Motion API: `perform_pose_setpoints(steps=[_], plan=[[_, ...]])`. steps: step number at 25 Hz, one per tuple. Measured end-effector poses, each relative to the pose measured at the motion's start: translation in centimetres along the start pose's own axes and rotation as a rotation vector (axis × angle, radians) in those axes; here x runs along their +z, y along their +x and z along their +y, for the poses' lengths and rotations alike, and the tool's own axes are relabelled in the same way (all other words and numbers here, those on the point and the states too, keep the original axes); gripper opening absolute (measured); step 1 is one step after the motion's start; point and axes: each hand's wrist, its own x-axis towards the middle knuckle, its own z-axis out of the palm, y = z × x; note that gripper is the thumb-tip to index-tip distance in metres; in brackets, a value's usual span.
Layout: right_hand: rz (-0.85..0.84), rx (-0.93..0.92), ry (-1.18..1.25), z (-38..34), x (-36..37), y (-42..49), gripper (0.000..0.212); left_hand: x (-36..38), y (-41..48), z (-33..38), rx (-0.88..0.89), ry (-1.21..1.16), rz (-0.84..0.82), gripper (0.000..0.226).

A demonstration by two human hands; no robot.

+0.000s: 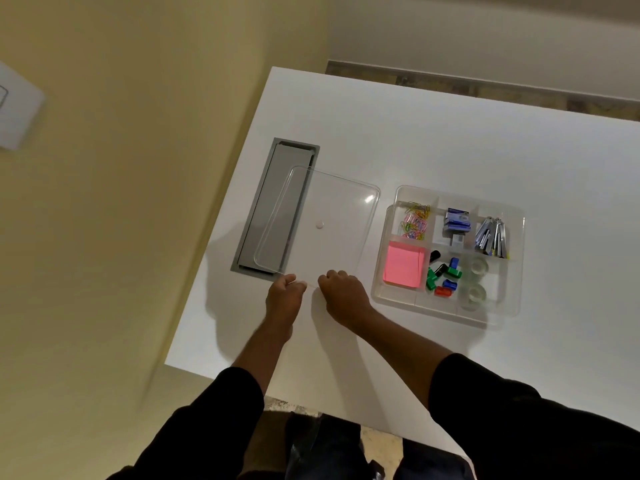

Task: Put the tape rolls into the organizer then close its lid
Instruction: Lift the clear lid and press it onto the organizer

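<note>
A clear plastic organizer (509,306) sits open on the white table, right of centre. Two clear tape rolls (477,266) (475,295) lie in its near right compartment. Its transparent lid (332,209) lies flat on the table to the left, partly over a grey panel. My left hand (284,296) and my right hand (343,294) both pinch the lid's near edge, side by side.
A grey recessed cable panel (256,216) lies in the table under the lid's left part. The organizer also holds paper clips (415,220), pink sticky notes (403,265), coloured binder clips (445,276) and staple boxes (457,221). The table's left edge (207,258) runs close to the panel.
</note>
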Motion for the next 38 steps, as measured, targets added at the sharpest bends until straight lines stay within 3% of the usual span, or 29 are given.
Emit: perform_pose_setpoints(steps=[7, 12, 19, 24, 30, 33, 36, 38], plan=[[-0.007, -0.015, -0.084, -0.9, -0.6, 0.4, 0.018, -0.9, 0.4, -0.8, 0.010, -0.083, 0.007, 0.043], [0.110, -0.046, -0.078, -2.1, -3.5, 0.2, 0.017, -2.1, 0.0, -1.1, 0.042, -0.249, 0.113, 0.033], [0.366, -0.068, 0.218, -2.0, -10.3, -0.5, 0.005, -1.5, -1.5, 3.4, 0.120, -0.470, -0.059, 0.039], [0.427, -0.067, 0.277, -0.4, -14.8, -1.9, 0.012, 0.3, -2.7, 7.6, 0.236, -0.565, -0.122, 0.049], [0.646, 0.030, 0.927, 2.6, -17.1, -4.4, 0.010, 2.4, -3.9, 9.5, 0.181, -0.588, -0.100, 0.048], [0.618, 0.151, 1.323, 4.9, -18.3, -6.3, 0.009, 3.6, -3.8, 9.1, 0.146, -0.555, -0.003, 0.048], [0.593, 0.285, 1.542, 7.9, -18.7, -8.6, 0.012, 4.8, -3.7, 8.1, 0.118, -0.515, 0.095, 0.034], [0.610, 0.342, 1.683, 9.9, -18.4, -10.2, 0.017, 5.4, -3.6, 7.5, 0.080, -0.450, 0.134, 0.041]])
